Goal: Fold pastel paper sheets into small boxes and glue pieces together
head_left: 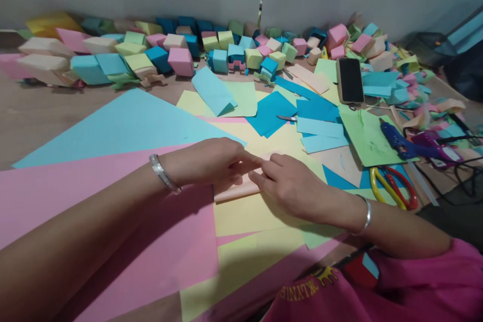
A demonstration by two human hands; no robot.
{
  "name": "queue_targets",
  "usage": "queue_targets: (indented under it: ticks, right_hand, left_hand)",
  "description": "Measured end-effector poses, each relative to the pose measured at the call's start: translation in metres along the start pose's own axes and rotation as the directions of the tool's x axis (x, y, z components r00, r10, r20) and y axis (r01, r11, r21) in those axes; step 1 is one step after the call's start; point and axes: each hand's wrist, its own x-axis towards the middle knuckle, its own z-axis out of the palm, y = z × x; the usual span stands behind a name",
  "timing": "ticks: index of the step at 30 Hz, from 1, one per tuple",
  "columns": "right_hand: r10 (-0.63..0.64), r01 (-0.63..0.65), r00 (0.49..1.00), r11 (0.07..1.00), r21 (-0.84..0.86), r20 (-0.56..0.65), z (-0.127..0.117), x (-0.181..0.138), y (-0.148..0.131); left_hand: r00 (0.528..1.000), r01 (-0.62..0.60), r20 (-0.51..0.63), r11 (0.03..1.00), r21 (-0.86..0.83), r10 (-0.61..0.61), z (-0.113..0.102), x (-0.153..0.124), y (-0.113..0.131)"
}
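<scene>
Fingertips of left hand (211, 163) and right hand (292, 188) are pinching down — nearly closed — on a folded peach paper strip (236, 190), lying on yellow sheet (245, 214); scissors (392, 187) sitting right.

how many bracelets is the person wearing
2: one silver bracelet on the left wrist, behind the left hand; one silver bracelet on the right wrist, behind the right hand. Sleeves hide none.

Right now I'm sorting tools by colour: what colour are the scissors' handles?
The scissors have one yellow handle and one red, seen in the head view.
</scene>
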Motion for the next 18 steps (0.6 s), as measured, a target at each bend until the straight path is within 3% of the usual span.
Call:
queue_targets:
  ticks: [5, 10, 14, 16, 18]
  right_hand:
    - [-0.110, 0.097, 0.978, 0.992, 0.080, 0.177, -0.023, -0.010, -0.008]
    - [-0.159, 0.136, 0.965, 0.984, 0.118, 0.208, -0.038, -0.017, -0.010]
    - [-0.029, 0.029, 0.995, 1.000, 0.006, 0.098, -0.037, -0.020, -0.002]
    - [0.114, -0.113, 0.993, 0.993, -0.025, 0.029, -0.032, -0.020, 0.007]
    - [0.300, -0.300, 0.952, 0.954, 0.010, -0.055, -0.024, -0.017, 0.020]
  left_hand:
    - [1.000, 0.003, 0.007, 1.000, -0.025, -0.003, -0.003, -0.001, 0.003]
    - [0.999, 0.026, -0.019, 0.999, -0.019, -0.026, -0.003, -0.002, 0.006]
    - [0.997, 0.057, -0.050, 0.998, -0.002, -0.057, 0.000, -0.004, 0.005]
    - [0.995, 0.066, -0.070, 0.998, 0.009, -0.065, 0.002, -0.005, 0.004]
    - [0.994, 0.074, -0.084, 0.997, 0.030, -0.071, 0.004, -0.006, 0.004]
